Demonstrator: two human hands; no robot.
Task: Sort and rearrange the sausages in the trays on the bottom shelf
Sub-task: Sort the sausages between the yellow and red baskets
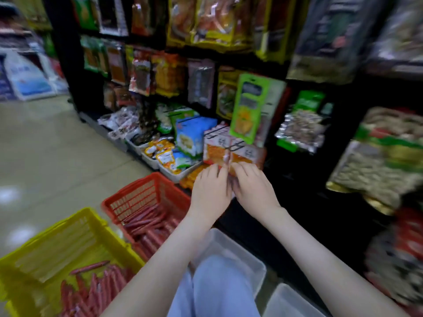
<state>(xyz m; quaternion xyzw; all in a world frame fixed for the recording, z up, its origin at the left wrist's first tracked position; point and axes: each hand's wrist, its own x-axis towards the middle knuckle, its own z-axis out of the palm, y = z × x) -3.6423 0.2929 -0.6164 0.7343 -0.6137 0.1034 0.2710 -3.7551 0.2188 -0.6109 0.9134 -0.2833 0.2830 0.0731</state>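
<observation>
Closely paired, left hand (210,191), right hand (254,191), fingers (218,172) pinching orange sausage pack (229,159) between them

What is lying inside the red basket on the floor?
Long red sausages lie in the red basket, mostly toward its near side. The left arm covers its near right corner, so that part cannot be seen.

Brightness: dim overall; the floor (45,156) on the left is catching the most light.
Glare: pale spots are shining on the near-left floor; foil packets (299,129) are glinting.
Shadow: the shelving (286,179) on the right is sinking into black.
Blur: motion smear is softening everything, worst at the right edge.
Clearest: the left hand (210,191) and right hand (254,188), pinching an orange packet (217,154), are showing sharpest.
Distortion: shelf lines are bowing toward the edges.
</observation>
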